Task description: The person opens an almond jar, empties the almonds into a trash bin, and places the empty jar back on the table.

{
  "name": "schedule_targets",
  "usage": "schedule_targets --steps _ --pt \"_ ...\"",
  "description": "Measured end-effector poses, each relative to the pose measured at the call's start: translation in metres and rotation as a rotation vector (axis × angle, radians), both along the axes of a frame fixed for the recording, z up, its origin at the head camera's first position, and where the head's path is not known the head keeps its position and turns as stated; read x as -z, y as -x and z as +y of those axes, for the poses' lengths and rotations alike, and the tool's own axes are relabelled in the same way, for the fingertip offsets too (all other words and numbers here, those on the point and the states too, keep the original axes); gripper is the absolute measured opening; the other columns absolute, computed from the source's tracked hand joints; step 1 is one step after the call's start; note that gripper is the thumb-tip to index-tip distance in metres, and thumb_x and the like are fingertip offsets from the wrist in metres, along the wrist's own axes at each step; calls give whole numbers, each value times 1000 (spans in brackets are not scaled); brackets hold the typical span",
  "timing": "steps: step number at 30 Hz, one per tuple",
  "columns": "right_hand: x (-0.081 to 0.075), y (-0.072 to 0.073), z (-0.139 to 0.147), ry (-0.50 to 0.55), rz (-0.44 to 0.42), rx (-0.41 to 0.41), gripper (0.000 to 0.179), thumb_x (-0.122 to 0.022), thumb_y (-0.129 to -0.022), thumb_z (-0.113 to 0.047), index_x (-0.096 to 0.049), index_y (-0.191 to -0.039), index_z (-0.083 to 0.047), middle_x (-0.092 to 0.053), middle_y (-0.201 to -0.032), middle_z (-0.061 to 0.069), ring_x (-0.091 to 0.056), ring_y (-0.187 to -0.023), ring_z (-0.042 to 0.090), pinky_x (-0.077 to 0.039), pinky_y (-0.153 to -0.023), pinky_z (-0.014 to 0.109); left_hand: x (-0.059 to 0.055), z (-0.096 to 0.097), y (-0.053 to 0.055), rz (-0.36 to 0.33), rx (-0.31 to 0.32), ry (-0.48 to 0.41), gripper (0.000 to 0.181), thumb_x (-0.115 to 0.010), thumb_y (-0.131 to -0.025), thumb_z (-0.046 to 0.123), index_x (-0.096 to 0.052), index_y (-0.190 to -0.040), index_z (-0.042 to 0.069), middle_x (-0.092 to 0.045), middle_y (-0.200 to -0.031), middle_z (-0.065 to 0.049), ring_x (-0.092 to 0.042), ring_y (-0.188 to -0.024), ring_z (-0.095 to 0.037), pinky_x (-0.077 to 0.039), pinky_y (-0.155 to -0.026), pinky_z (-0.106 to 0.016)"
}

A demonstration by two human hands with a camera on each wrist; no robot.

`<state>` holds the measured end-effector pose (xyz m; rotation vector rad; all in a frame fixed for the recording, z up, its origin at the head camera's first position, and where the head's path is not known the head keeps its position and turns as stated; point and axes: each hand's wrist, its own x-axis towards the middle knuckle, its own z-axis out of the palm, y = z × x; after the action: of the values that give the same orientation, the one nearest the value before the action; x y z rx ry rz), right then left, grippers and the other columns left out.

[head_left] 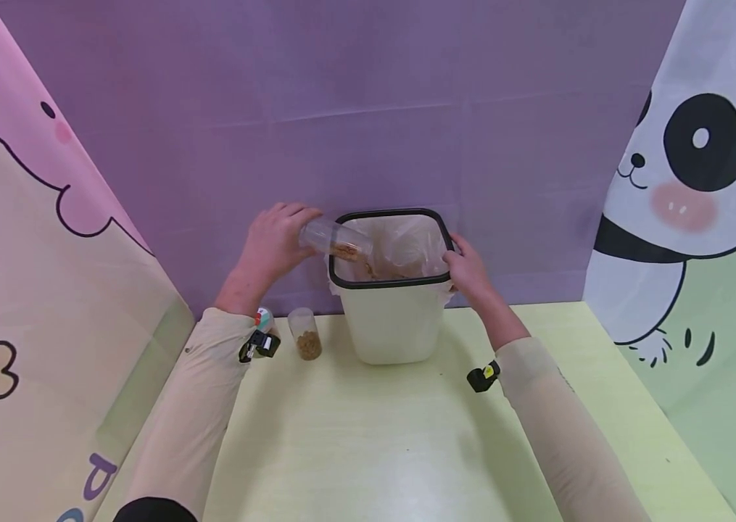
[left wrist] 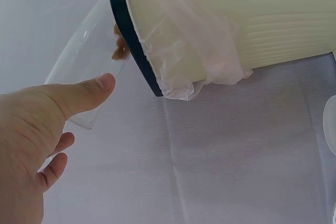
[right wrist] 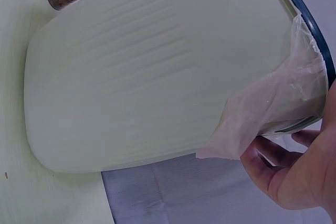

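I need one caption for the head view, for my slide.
Left hand tips a clear cup of brown pieces into a lined bin while the right hand grips its rim.

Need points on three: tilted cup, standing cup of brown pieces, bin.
tilted cup [head_left: 335, 238]: head view, clear side wall
standing cup [head_left: 305, 334]: head view, middle of its side
bin [head_left: 395, 326]: head view, front wall below the rim
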<state>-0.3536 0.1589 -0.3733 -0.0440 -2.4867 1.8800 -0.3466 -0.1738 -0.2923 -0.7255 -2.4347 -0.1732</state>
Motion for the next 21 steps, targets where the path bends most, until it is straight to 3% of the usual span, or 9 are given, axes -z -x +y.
schedule_targets --steps 14,21 --pt "-1 -2 2 12 9 4 55 -40 -99 -21 -31 -153 -24 -37 -148 14 -50 -109 37 -49 -67 44 3 3 4 -15 19 22 65 -91 -67 19 -63 -125 11 -63 -124 -9 -54 -112 -33 -47 -86 -51" --pt "0 -1 1 1 13 -2 55 -40 -99 -22 -32 -153 -25 -39 -146 14 -51 -109 36 -50 -68 45 7 4 5 60 50 9 63 -89 -68 12 -64 -125 11 -62 -123 -9 -55 -110 -33 -48 -83 -52"
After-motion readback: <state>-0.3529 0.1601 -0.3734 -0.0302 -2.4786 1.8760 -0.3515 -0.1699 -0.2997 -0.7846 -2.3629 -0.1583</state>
